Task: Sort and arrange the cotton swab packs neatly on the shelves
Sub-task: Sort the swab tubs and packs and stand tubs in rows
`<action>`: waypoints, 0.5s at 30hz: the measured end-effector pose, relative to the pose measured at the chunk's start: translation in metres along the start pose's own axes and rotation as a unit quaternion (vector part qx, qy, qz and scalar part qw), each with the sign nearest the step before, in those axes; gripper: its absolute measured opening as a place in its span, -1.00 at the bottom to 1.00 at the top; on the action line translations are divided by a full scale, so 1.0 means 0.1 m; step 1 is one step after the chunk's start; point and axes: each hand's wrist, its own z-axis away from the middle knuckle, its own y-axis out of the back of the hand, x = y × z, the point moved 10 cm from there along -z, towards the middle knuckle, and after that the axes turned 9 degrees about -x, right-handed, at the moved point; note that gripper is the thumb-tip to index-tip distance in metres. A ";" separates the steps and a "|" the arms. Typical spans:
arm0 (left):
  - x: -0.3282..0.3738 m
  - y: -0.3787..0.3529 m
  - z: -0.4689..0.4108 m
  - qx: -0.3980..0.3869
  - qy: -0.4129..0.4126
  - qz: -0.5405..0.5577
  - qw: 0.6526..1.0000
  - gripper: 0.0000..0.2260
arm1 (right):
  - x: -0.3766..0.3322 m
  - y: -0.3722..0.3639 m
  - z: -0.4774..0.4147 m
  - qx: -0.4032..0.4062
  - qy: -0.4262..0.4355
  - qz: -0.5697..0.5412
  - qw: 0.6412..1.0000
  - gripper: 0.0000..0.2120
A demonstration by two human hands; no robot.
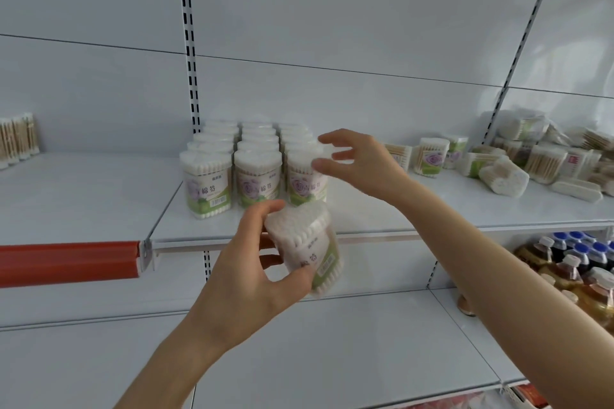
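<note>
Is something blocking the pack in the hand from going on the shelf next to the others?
No thing does. The left hand holds the pack just before the shelf, and the spot right of the standing packs is bare. Only the open right hand hovers above it.

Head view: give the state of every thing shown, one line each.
Left hand, gripping a pack.
Held pack, tilted, off the shelf.
Right hand, open, fingers spread by the rows.
Rows of packs, upright, in three lines.
Heap of packs, jumbled, some lying down.
Bottles, upright, capped.
</note>
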 end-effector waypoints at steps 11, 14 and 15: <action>0.36 -0.22 -0.52 0.038 -0.056 0.032 0.997 -0.48 | -0.13 0.38 0.66 -0.047 0.048 -0.142 0.988 -0.66; 0.41 -0.46 -0.68 0.032 -0.072 0.035 0.996 -0.59 | 0.05 0.54 0.73 -0.009 0.031 -0.098 0.995 -0.73; 0.42 -0.55 -0.74 0.029 -0.078 0.030 0.996 -0.61 | 0.14 0.61 0.73 0.006 0.022 -0.092 0.995 -0.77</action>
